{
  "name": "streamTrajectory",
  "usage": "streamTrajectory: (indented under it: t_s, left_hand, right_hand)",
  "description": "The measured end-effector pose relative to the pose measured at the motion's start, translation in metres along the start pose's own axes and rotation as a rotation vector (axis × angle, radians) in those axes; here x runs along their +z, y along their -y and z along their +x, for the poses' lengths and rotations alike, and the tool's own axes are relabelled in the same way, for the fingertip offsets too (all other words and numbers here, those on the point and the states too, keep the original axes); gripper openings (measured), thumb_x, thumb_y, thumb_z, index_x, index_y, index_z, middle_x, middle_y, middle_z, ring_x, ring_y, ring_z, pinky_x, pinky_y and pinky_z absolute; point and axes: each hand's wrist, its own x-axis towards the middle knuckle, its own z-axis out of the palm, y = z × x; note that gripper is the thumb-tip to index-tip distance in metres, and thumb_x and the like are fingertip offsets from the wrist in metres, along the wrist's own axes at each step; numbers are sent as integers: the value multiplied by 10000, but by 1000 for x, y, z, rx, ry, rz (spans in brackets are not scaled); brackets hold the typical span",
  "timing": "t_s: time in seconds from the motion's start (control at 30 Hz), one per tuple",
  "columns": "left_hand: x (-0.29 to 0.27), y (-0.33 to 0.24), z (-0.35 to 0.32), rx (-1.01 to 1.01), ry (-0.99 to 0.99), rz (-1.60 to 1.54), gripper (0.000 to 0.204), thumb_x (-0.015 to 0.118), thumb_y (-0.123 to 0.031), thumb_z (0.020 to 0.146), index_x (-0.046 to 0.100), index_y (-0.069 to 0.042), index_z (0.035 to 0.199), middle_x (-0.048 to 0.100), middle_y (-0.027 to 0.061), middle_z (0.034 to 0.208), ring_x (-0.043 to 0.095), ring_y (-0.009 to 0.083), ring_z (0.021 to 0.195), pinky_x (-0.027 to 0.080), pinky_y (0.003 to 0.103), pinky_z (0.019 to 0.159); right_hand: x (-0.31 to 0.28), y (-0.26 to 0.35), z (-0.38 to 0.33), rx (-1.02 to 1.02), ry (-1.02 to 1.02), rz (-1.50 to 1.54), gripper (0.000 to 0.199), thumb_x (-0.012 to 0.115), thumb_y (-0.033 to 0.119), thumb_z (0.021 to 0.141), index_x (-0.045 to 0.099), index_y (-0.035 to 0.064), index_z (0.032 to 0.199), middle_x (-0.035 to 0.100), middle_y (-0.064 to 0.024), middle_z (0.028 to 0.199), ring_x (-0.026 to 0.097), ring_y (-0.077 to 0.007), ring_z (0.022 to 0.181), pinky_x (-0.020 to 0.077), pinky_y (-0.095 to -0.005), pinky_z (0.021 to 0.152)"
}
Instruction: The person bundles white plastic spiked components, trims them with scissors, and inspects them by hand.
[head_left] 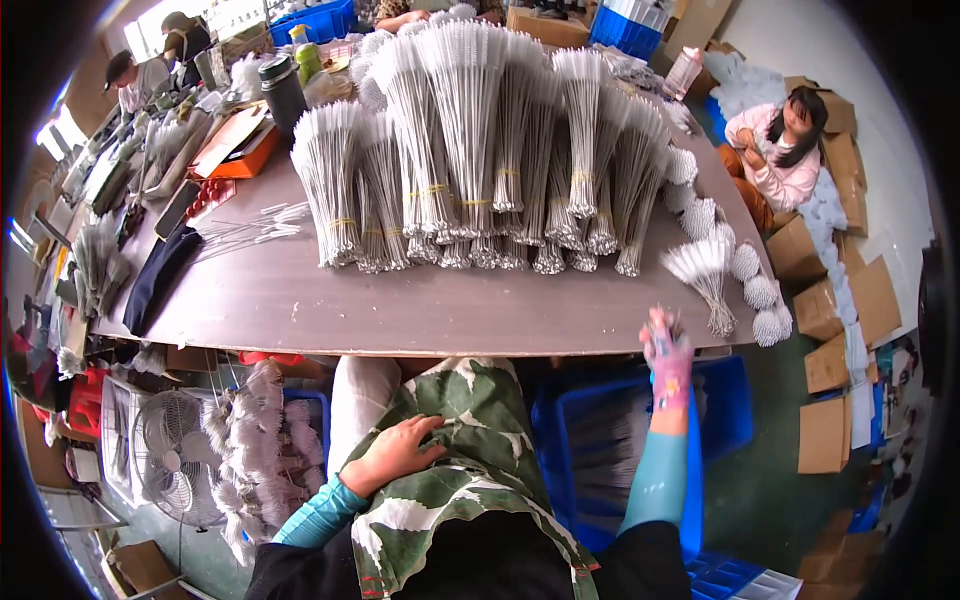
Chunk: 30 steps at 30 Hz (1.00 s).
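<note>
- Just above the blue plastic crate, the gloved right hand grips something, blurred; likely thin wire-stemmed white bottle brushes.
- Light, springy; hold stems.
- Bare left hand rests open, empty, on the leaf-patterned apron.

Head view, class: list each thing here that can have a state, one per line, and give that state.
Left hand: bare, resting flat on the leaf-print cloth in the lap, holding nothing.
Right hand: gloved, raised at the table edge, gripping a few thin brushes.
Brush bundles: tied with bands, standing upright on the table.
Blue crate: open, holding loose brushes.
Floor fan: spinning or still, cannot tell.
</note>
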Motion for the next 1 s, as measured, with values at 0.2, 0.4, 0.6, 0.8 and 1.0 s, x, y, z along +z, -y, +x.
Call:
streamTrajectory:
  t_s: [0.2, 0.4, 0.6, 0.8, 1.0]
  left_hand:
    - [-10, 24, -22, -109, -71, -94, 496, 660, -298, 833, 549, -29, 1235, 630, 173, 1107, 618, 326, 1021, 500, 395, 870]
    - [-15, 27, -30, -170, -108, -139, 437, 637, -272, 848, 566, -22, 1200, 635, 177, 1080, 623, 326, 1001, 492, 403, 878]
    - [-19, 38, -29, -179, -30, -367, 490, 659, -257, 864, 535, 8, 1257, 629, 185, 1169, 619, 267, 1083, 483, 358, 934]
    - [-50, 23, 4, -80, -11, -848, 448, 606, -151, 930, 465, 12, 1322, 605, 114, 1213, 569, 180, 1106, 449, 323, 971]
    - [-87, -9, 13, 226, 11, -1252, 711, 721, -107, 821, 332, -24, 1410, 464, 144, 1369, 450, 272, 1270, 363, 406, 1071]
  right_hand:
    - [143, 88, 94, -374, 78, -153, 355, 698, 302, 864, 619, 28, 1076, 666, -79, 853, 638, -183, 792, 500, -287, 735]
    - [200, 98, 148, -390, 14, -1236, 583, 710, 326, 788, 518, -83, 1155, 637, -274, 1077, 622, -366, 1047, 492, -401, 897]
    - [178, 143, 125, -205, 275, -37, 316, 673, 234, 819, 674, -4, 1027, 671, -68, 819, 631, -125, 715, 494, -252, 596]
    - [149, 126, -2, -598, 534, 44, 329, 689, 168, 814, 569, 27, 1085, 604, -50, 845, 584, -116, 716, 493, -252, 633]
    - [167, 4, -127, -428, 936, -244, 341, 717, 153, 735, 581, 45, 1028, 625, -74, 826, 607, -174, 713, 506, -329, 645]
